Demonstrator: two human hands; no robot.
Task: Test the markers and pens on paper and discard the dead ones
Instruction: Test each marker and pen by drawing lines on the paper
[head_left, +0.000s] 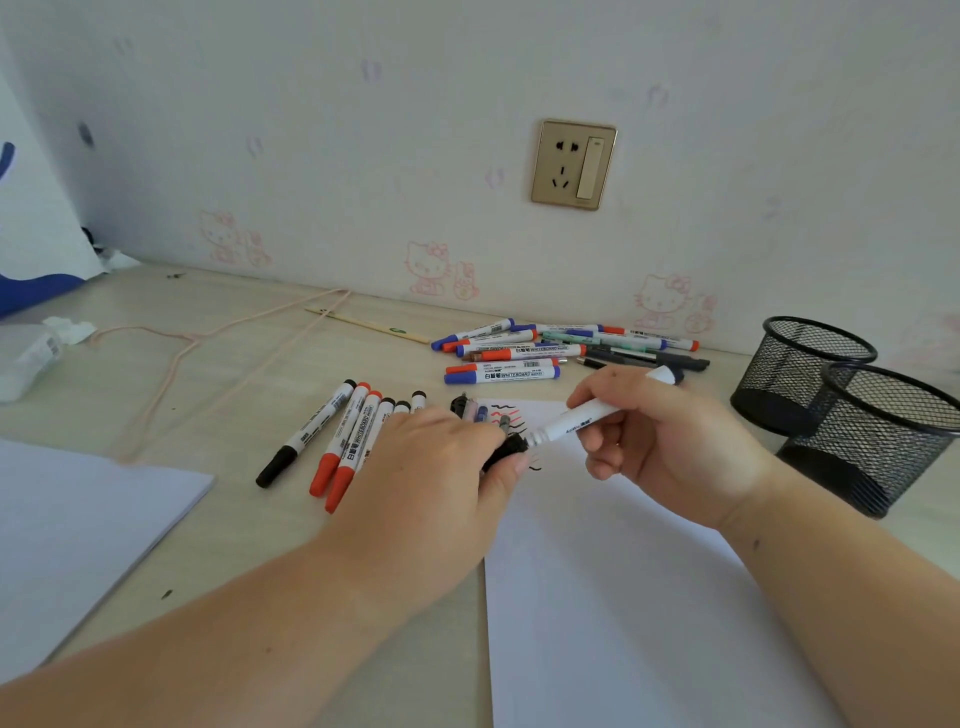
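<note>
Paper (623, 597) — mesh cups (852, 415), contents unseen

White marker (582, 418) tilted over scribbled paper (613, 597)

Both forearms are bare, sleeveless, with no watch or rings.

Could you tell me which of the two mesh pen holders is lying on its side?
The nearer mesh holder, at the right edge, lies tipped over; the farther holder behind it stands upright.
</note>
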